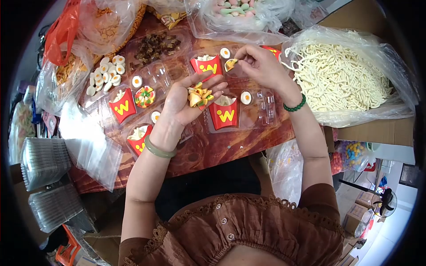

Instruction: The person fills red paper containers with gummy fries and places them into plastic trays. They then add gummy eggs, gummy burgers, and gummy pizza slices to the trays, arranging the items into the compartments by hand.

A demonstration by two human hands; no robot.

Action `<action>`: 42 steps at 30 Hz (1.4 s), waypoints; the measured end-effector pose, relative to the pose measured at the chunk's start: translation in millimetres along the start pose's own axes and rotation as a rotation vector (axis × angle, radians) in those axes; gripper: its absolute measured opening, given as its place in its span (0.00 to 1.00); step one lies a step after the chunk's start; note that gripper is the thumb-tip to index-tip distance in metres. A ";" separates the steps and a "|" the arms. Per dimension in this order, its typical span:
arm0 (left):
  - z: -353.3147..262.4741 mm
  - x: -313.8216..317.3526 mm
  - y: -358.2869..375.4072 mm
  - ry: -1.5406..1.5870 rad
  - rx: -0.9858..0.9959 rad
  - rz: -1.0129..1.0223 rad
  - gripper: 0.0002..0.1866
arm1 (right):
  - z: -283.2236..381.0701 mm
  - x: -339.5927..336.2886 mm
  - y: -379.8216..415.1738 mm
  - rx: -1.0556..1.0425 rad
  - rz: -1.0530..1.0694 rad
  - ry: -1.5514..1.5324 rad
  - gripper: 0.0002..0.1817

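My left hand [182, 99] is palm up and cupped, holding a small pile of yellow-and-orange gummy pizza slices [199, 95]. My right hand [262, 66] reaches over a clear tray at the back, its thumb and fingertips pinched at a gummy pizza slice [230, 65]. Above that slice lies a fried-egg gummy [225, 53], and to its left a red fries box [207, 65]. Nearer me, another red fries box [224, 113] sits beside an egg gummy [246, 97]. Farther left, a round gummy pizza [145, 96] of several slices rests in its tray. My left hand partly hides the trays below it.
An open carton lined with plastic holds pale stringy candy [341, 71] at right. Egg gummies [106, 73] and dark brown candies [157, 46] lie in piles at back left. Stacked clear trays [44, 162] stand at left. Bags of candy [237, 9] line the table's back.
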State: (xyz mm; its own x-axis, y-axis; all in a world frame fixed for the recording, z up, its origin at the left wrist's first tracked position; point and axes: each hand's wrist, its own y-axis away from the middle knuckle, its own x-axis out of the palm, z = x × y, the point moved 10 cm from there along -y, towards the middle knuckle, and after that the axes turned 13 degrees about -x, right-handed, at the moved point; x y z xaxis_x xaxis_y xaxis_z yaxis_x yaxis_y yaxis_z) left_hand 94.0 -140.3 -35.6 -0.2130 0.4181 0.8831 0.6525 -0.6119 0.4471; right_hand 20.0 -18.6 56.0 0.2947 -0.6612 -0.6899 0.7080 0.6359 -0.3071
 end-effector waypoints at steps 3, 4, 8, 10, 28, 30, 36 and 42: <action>-6.6 -1.8 -0.7 0.020 0.020 0.014 0.18 | 8.1 -0.2 -5.9 -0.297 0.064 0.316 0.07; -8.0 -1.4 -1.5 0.044 0.019 0.020 0.18 | 9.2 12.5 -8.0 -0.390 0.171 0.422 0.06; -9.5 -3.6 -0.6 0.086 0.020 0.020 0.18 | 7.0 44.7 -5.5 -0.510 0.365 0.486 0.05; -12.3 -4.1 1.0 0.090 0.031 -0.004 0.18 | 1.3 31.1 -5.9 -0.377 0.220 0.376 0.03; -17.1 -18.5 -11.0 0.019 0.080 -0.130 0.20 | -35.3 28.6 25.0 0.220 -0.057 0.086 0.12; -16.3 -17.0 -10.6 0.019 0.073 -0.106 0.21 | -29.1 28.1 25.0 0.234 -0.018 0.126 0.11; -7.7 8.6 -9.2 0.081 0.055 0.112 0.22 | 38.3 42.3 10.6 -0.068 -0.031 -0.186 0.08; -2.0 12.6 -5.3 0.087 0.033 0.204 0.23 | 41.8 56.2 10.5 -0.033 0.112 -0.300 0.07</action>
State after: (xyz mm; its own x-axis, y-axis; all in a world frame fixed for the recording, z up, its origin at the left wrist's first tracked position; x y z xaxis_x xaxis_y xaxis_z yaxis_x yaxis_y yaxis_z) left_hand 86.4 -133.1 -26.6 -0.1352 0.2277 0.9643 0.7115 -0.6550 0.2544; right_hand 70.8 -65.7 41.4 0.5487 -0.6712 -0.4984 0.6407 0.7206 -0.2650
